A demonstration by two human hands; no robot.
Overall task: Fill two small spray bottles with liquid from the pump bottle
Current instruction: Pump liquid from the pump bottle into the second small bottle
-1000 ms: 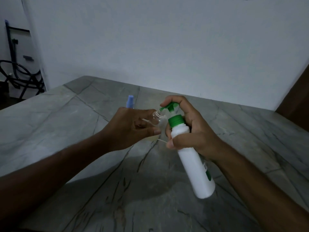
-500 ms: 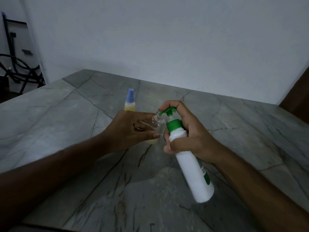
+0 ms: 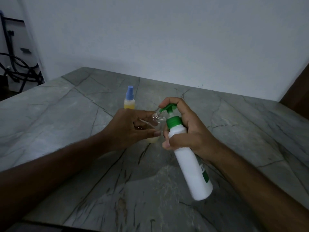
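My right hand grips a white pump bottle with a green pump head, tilted toward the left, a finger lying on top of the pump. Its spout sits at the open neck of a small clear spray bottle that my left hand holds; a little yellowish liquid shows at that bottle's bottom. A second small spray bottle with a blue cap and yellow liquid inside stands upright on the table just behind my left hand.
The grey marbled stone table runs back to a white wall. Black cables and a frame stand off the table's far left. A dark brown surface borders the far right.
The view has tilted down a little, so the blue-capped bottle shows fully behind my left hand. Both hands keep their holds, with the spout still at the clear bottle's neck.
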